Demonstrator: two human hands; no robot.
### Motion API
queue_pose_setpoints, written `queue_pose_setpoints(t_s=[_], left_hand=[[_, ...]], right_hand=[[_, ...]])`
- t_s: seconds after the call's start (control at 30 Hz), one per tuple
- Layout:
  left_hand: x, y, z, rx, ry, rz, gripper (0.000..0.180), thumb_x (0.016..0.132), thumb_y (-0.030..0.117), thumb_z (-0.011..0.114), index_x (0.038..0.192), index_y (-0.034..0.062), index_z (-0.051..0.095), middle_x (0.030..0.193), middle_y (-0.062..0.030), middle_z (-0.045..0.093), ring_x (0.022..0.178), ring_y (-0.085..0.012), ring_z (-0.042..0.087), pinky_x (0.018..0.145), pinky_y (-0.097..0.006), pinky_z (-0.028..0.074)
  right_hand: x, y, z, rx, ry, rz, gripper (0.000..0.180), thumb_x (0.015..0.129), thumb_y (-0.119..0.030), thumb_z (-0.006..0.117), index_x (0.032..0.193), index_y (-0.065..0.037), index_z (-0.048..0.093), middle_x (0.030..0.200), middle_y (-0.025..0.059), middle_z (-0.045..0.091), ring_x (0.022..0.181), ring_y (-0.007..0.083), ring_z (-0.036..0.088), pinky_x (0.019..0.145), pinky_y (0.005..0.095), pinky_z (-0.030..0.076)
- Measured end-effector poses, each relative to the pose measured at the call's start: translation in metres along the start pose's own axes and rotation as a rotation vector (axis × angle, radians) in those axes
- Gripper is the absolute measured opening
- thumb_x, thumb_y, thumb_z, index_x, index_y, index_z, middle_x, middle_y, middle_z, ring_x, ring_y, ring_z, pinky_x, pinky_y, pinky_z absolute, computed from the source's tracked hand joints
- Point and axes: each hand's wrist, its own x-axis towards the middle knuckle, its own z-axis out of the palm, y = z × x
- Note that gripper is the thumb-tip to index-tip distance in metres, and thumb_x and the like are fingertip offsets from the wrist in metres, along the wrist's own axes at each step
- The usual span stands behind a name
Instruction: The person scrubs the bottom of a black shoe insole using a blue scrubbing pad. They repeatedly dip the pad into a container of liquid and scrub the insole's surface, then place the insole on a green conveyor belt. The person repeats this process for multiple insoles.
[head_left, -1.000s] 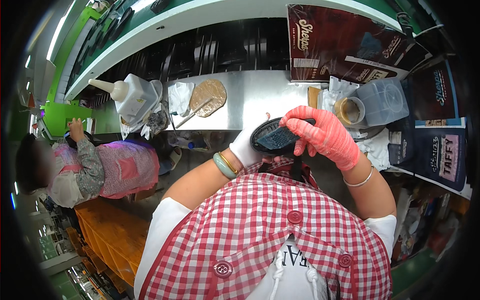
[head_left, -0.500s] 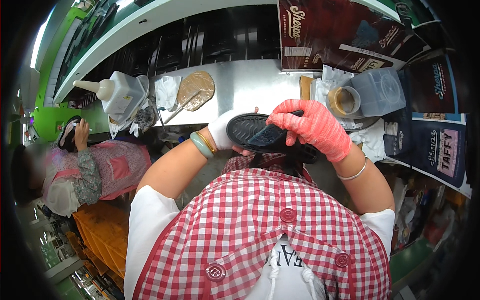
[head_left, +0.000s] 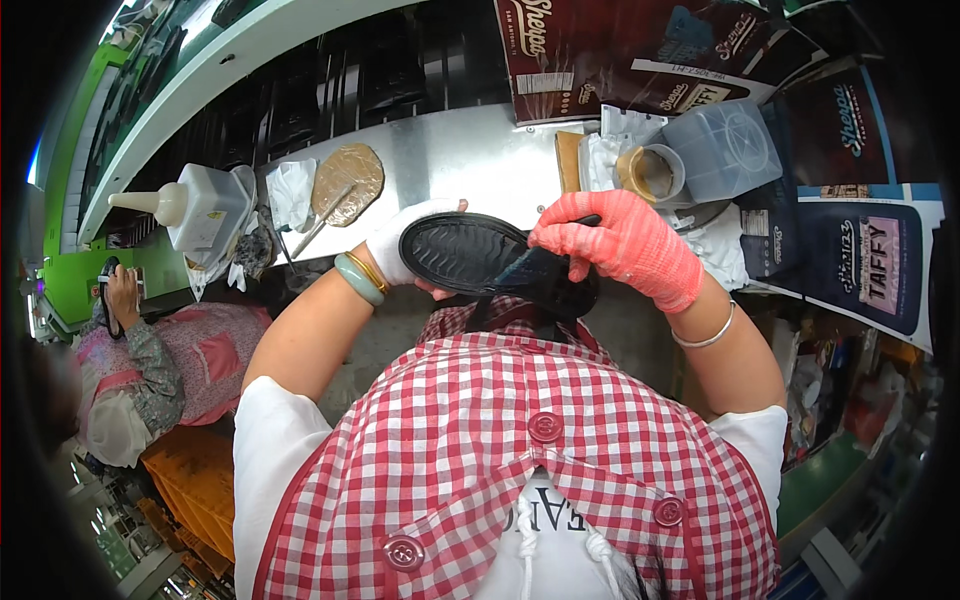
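Note:
In my left hand (head_left: 392, 245), which wears a white glove, I grip a black shoe sole (head_left: 440, 252) by its outer edge. Its ridged, grooved face is turned up, and the far end reaches under my right hand. A coral-pink knitted glove covers my right hand (head_left: 632, 250), whose fingers pinch the dark handle of a flat brush (head_left: 524, 270). The brush's bluish-black end lies slanted over the middle of the sole; whether it touches is hard to tell. Some of the left fingers are hidden beneath the sole.
A white squeeze bottle (head_left: 205, 205) lies left of a wrapped brown pad (head_left: 347, 186) with a thin stick on it. To the right are a small cup (head_left: 650, 173), a clear plastic container (head_left: 722, 148) and printed cartons (head_left: 850, 265). A co-worker (head_left: 180, 365) sits at left.
The whole view has shifted a little. My left hand and the sole have moved left relative to my right hand, so the brush lies nearer the sole's right end.

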Motion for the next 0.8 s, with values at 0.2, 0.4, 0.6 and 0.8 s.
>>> queue_pose_setpoints(t_s=[0.2,0.4,0.6,0.8], left_hand=[[-0.006,0.002,0.002,0.046,0.025,0.006,0.052,0.097,0.048,0.04,0.1,-0.0005,0.06,0.068,-0.014,0.063,0.041,-0.0189,0.052,0.03,-0.024,0.032],[0.007,0.003,0.019,-0.105,-0.111,-0.115,0.061,0.095,0.052,0.032,0.119,-0.001,0.052,0.075,-0.0213,0.064,0.042,-0.0292,0.055,0.032,-0.033,0.04],[0.008,0.003,0.011,0.007,-0.254,0.008,0.064,0.095,0.053,0.032,0.12,-0.0034,0.052,0.078,-0.0211,0.064,0.043,-0.0281,0.055,0.033,-0.031,0.039],[-0.016,0.002,0.018,-0.161,-0.449,0.243,0.051,0.096,0.042,0.042,0.123,0.0011,0.052,0.109,-0.0177,0.063,0.085,-0.0295,0.067,0.07,-0.038,0.057]], right_hand=[[-0.023,0.016,-0.015,-0.073,0.115,0.105,0.021,0.085,-0.019,0.064,0.095,-0.001,0.069,0.082,0.0027,0.067,0.06,0.0081,0.057,0.058,0.0215,0.047],[-0.015,0.021,0.007,0.082,0.157,-0.469,0.017,0.082,-0.01,0.07,0.096,-0.001,0.069,0.09,0.0072,0.069,0.078,0.0138,0.063,0.073,0.0258,0.05],[-0.005,0.023,0.013,-0.334,0.046,-0.776,0.025,0.075,-0.011,0.075,0.098,-0.002,0.069,0.096,0.0121,0.069,0.088,0.0233,0.066,0.08,0.03,0.052],[-0.039,0.013,-0.008,0.191,0.211,-0.5,0.024,0.086,-0.016,0.069,0.102,0.001,0.067,0.097,0.0089,0.069,0.077,0.0116,0.064,0.069,0.0225,0.051]])
